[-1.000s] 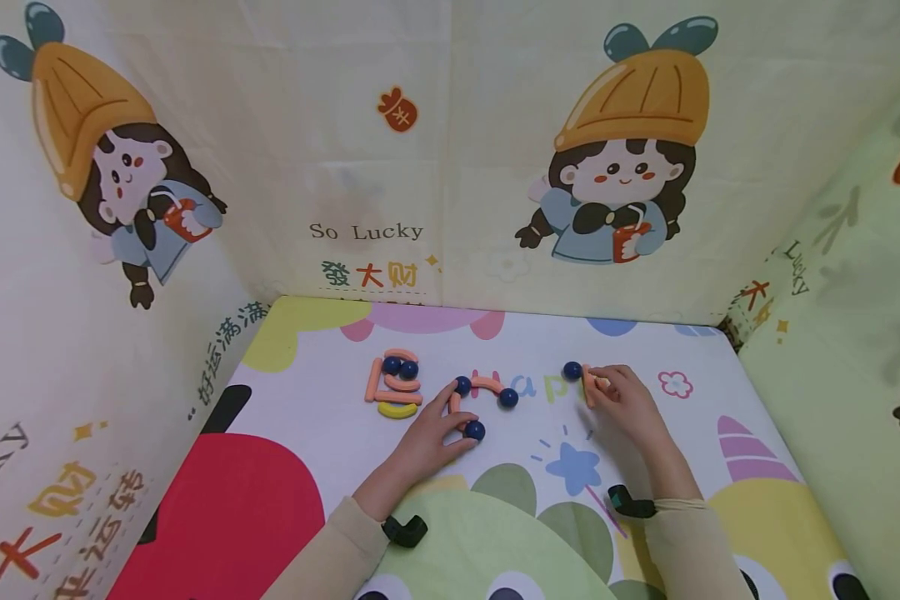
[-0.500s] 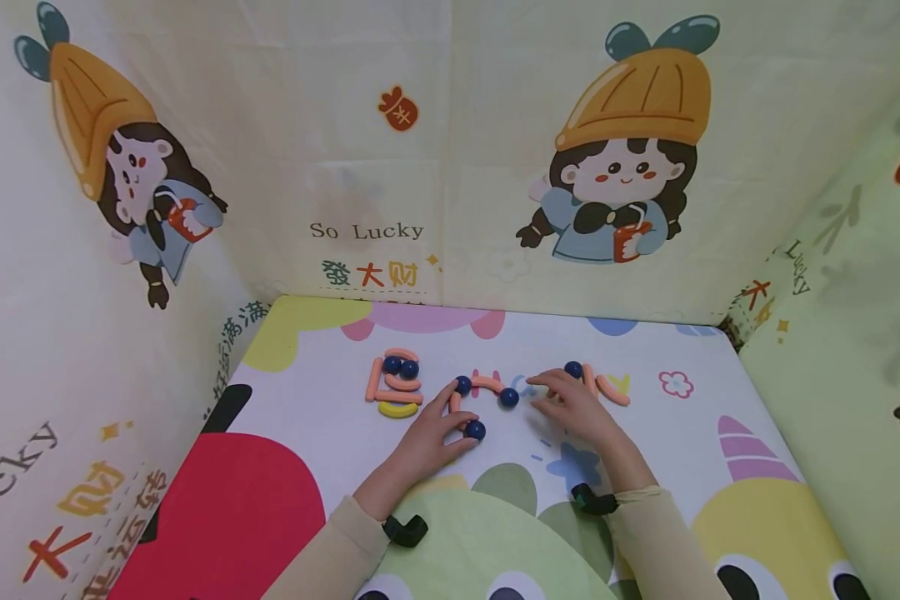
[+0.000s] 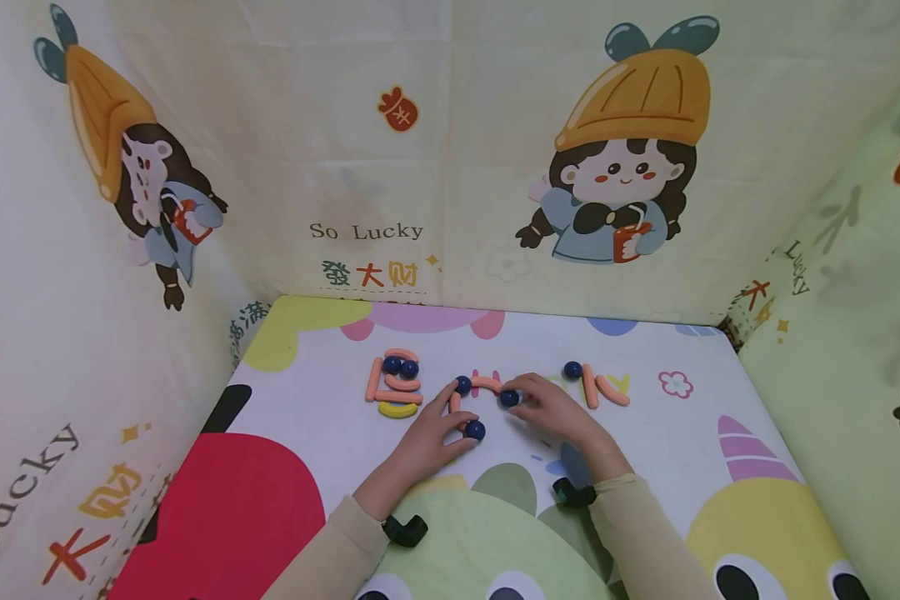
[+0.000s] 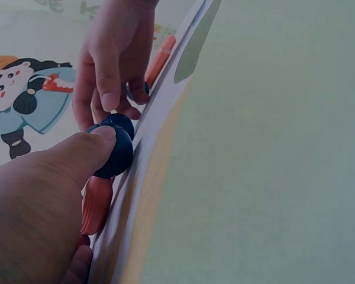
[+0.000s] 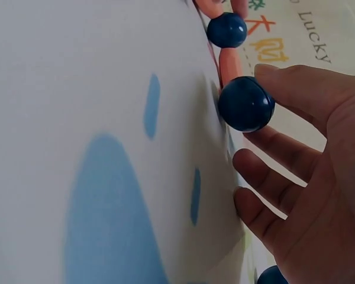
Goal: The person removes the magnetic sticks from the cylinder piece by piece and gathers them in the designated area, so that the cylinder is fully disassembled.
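My left hand (image 3: 429,437) holds one arm of a bent chain of toy building pieces between thumb and index finger. Its thumb lies on the lower dark blue ball (image 3: 476,431), and the index fingertip is at the corner ball (image 3: 462,385). Between these balls runs a salmon-pink rod (image 3: 454,402), partly covered by fingers. A curved pink rod (image 3: 487,382) leads from the corner to the chain's right end ball (image 3: 508,399). My right hand (image 3: 557,410) pinches that end ball; the right wrist view has the thumb on one side of the ball (image 5: 247,104) and the index finger beneath.
Left of the chain, pink rods (image 3: 398,397) and two blue balls (image 3: 401,367) form a figure above a yellow curved piece (image 3: 397,410). To the right lie a loose blue ball (image 3: 572,370), a straight rod (image 3: 589,387) and a curved rod (image 3: 612,391). Printed cloth walls (image 3: 465,192) enclose the table.
My right hand has left the pink rod at the right and moved left to the chain's end ball, which it now pinches. My left hand has stayed in place.
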Motion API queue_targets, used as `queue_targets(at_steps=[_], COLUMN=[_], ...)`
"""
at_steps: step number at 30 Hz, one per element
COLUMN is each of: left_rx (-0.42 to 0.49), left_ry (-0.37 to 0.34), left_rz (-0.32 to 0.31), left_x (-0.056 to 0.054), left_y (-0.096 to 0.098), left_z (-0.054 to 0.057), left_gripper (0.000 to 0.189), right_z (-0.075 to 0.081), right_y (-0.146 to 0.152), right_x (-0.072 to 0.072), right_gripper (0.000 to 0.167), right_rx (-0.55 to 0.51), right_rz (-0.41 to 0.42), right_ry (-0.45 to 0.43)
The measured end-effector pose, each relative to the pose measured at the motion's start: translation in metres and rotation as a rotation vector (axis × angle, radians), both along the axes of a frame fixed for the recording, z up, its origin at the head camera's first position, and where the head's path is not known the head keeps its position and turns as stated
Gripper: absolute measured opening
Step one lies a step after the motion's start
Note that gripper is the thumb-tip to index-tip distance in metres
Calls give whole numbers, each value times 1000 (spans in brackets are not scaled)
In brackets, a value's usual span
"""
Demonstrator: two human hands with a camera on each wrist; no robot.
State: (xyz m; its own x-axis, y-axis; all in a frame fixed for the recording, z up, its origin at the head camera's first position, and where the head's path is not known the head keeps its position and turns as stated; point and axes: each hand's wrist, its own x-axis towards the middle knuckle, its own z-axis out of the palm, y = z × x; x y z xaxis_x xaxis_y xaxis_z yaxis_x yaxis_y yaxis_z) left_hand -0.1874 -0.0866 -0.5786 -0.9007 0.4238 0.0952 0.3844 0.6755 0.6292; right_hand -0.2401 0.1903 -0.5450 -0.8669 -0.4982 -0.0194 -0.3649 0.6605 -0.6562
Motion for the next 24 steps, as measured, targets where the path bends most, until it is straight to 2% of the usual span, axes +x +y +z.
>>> queue_targets(at_steps=[5, 12, 24], left_rx=[1, -1, -8], left_ry=[-12, -5, -18], left_rz=[5, 2, 6], left_x=[0, -2, -3], left_y=[1, 0, 0], left_z=[0, -2, -3], left_gripper=[39, 39, 39], right_z=[2, 1, -2], right_y=[-6, -15, -18], right_x=[-2, -7, -11], right_gripper=[38, 35, 30], right_rx=[23, 58, 85], right_rz=[1, -51, -57], right_ry=[-20, -44, -13])
